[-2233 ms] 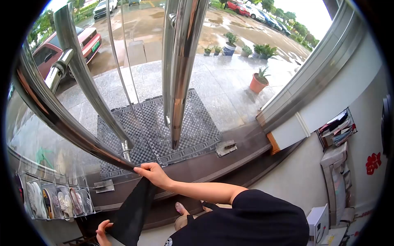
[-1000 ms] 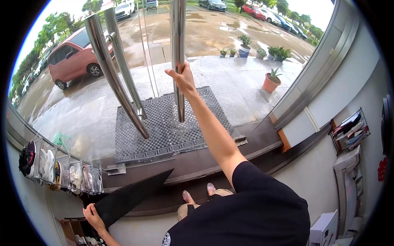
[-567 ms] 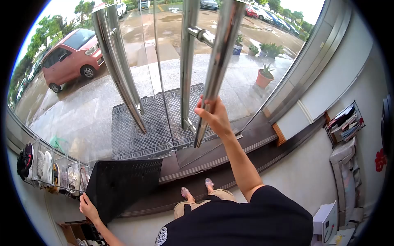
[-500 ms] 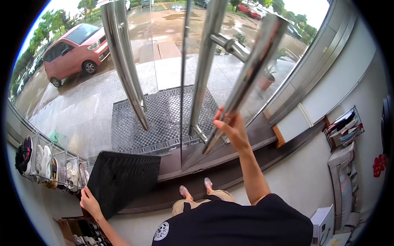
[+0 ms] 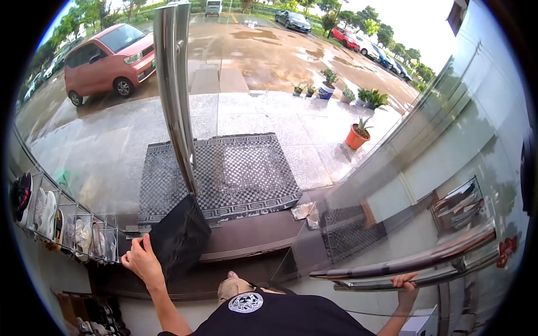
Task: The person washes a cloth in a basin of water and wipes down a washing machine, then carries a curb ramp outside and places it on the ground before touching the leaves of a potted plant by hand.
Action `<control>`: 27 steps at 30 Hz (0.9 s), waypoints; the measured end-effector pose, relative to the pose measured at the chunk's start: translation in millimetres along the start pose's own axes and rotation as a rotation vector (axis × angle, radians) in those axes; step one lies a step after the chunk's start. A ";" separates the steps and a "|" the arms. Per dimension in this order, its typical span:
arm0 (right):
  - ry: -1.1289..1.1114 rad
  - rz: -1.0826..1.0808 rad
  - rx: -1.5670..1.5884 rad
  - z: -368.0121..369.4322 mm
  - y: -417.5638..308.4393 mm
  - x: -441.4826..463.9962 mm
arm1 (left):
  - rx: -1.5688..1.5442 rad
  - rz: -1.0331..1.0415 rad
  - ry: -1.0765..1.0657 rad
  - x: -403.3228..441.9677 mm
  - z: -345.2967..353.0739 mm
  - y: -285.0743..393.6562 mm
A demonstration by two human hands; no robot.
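Note:
My left hand (image 5: 143, 260) grips the edge of a flat black mat (image 5: 178, 242), which hangs tilted beside the shoe rack. My right hand (image 5: 406, 287) is closed round the long metal handle (image 5: 367, 284) on the inner side of a glass door (image 5: 386, 196). That door stands swung inward to my right, its second bar showing through the glass. A fixed upright metal handle (image 5: 178, 95) is on the left glass panel. Beyond the doorway a checkered doormat (image 5: 246, 168) lies on the pale paving.
A wire rack (image 5: 67, 224) with several shoes lines the left wall, with more shoes (image 5: 101, 325) below. A dark step (image 5: 252, 235) crosses the threshold. Outside are an orange potted plant (image 5: 357, 137), several other pots, and a pink car (image 5: 109, 61). Papers (image 5: 305, 211) lie by the door's edge.
The right glass door has swung inward to the right, my right hand moving with its handle. The mat in my left hand has turned and shifted right. My body has moved nearer the doorway.

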State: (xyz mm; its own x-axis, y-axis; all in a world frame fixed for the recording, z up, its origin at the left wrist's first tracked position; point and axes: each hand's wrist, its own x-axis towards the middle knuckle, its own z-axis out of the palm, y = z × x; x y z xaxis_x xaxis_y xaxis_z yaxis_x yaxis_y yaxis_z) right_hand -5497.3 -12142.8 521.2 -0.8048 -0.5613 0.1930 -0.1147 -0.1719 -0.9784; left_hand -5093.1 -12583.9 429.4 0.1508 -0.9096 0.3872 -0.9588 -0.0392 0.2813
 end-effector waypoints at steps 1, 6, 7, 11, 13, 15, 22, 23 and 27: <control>0.032 0.034 -0.069 -29.4 1.8 -8.4 | -0.010 0.034 0.005 3.0 3.5 6.9; 0.304 -0.140 -0.219 -104.4 11.8 -24.2 | -0.051 0.143 -0.051 13.6 21.3 54.4; 0.352 -0.176 -0.254 -112.2 12.9 -24.5 | -0.088 0.184 -0.055 14.0 24.1 63.4; 0.327 -0.171 -0.292 -148.1 -4.1 -16.0 | -0.063 0.175 -0.093 14.4 26.3 81.6; 0.336 -0.190 -0.199 -167.8 -5.0 -13.7 | -0.092 0.157 -0.068 15.7 29.2 68.2; 0.452 -0.225 -0.368 -175.8 -10.4 -17.2 | -0.099 0.179 -0.054 19.9 28.5 62.3; 0.554 -0.093 -0.208 -225.5 -17.6 -31.9 | -0.048 0.174 -0.127 30.1 35.4 73.2; 0.525 -0.088 -0.244 -233.7 -17.6 -34.2 | -0.057 0.194 -0.110 30.0 33.3 71.2; 0.758 0.011 -0.534 -307.3 -30.5 -111.3 | -0.069 0.246 -0.113 32.6 34.1 64.6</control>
State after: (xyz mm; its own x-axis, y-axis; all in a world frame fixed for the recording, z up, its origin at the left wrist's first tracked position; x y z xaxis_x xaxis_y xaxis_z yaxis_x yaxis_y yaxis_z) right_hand -5583.2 -11826.4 506.8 -0.9516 0.1510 0.2679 -0.2064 0.3321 -0.9204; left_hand -5158.3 -12630.2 430.2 -0.1161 -0.9287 0.3521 -0.9441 0.2133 0.2513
